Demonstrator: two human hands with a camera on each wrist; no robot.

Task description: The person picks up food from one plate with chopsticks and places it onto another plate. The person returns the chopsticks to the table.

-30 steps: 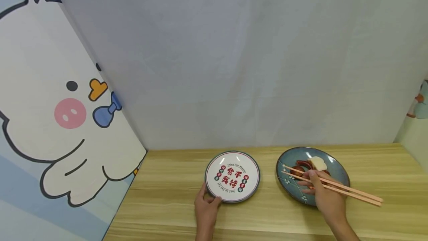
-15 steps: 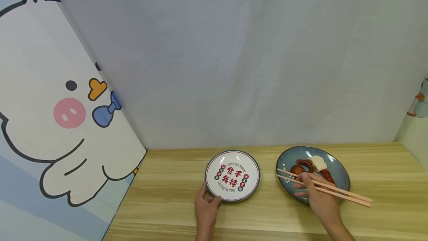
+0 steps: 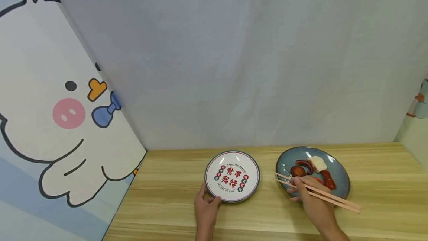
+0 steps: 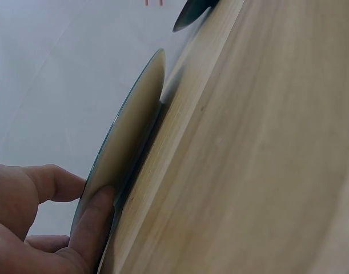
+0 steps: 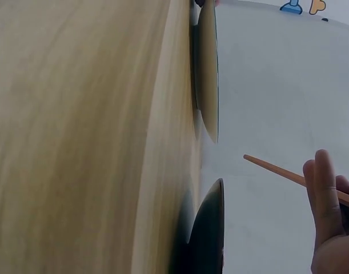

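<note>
My left hand point(image 3: 206, 213) pinches the near-left rim of a white plate point(image 3: 232, 176) printed with red characters. In the left wrist view, fingers point(image 4: 94, 220) lie against both sides of this rim. My right hand point(image 3: 315, 205) holds a pair of light wooden chopsticks point(image 3: 344, 201) over the near side of a blue plate point(image 3: 340, 174). Their tips are apart, with nothing between them. On the blue plate lie a round brown mushroom-like piece point(image 3: 297, 171), a curved dark-red piece point(image 3: 307, 166), a cream-coloured piece point(image 3: 318, 163) and a red-brown strip point(image 3: 328, 180). The hand partly covers another red piece.
Both plates stand on a wood-grain table point(image 3: 167, 189). Behind it hangs a pale grey curtain point(image 3: 234, 66). A panel with a cartoon duck point(image 3: 40, 62) stands along the left side, and another printed panel point(image 3: 416, 137) stands at the right.
My right hand has moved left and nearer with the chopsticks, uncovering more of the food on the blue plate. The left hand and the white plate have stayed put.
</note>
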